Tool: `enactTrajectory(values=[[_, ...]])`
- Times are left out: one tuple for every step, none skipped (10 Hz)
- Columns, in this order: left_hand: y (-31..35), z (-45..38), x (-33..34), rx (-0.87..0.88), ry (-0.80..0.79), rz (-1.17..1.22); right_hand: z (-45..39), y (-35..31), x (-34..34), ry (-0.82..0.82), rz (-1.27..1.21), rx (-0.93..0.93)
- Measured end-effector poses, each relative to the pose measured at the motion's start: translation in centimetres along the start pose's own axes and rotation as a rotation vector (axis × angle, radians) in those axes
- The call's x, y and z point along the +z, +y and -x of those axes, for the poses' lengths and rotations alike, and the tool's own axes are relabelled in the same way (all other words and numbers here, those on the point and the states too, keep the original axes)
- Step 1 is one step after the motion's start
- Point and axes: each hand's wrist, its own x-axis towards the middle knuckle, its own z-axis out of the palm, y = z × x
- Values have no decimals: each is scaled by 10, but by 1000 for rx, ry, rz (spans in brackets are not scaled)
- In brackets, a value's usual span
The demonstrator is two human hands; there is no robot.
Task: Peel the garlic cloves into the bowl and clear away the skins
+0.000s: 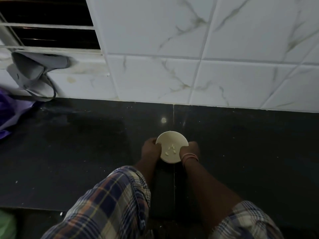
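Cloves (170,150) in bowl (172,137) between hands (172,152)

Cream bowl (170,138), plaid sleeves (110,200), blk counter (241,152), marbled wht tiles (155,40)

The scene is dimly lit and grainy. A small glare spot is reflected on the dark bench (241,152). Straight tile lines are bent by wide-angle distortion; edges are blurred.

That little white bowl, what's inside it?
The bowl holds a few pale peeled garlic cloves near its middle. Both hands, the left hand and the right hand, grip its sides and cover part of the rim there.
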Motion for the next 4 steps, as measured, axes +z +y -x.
enactTrajectory(values=[[-8,27,1,46,21,-74,14,16,-13,39,-10,24],[-22,46,8,49,24,-104,25,35,-19,10,38,-12],[-31,57,16,39,44,-96,28,53,-18,-46,33,-52],[-24,59,17,-1,51,-123,23,56,-18,-74,79,-70]])
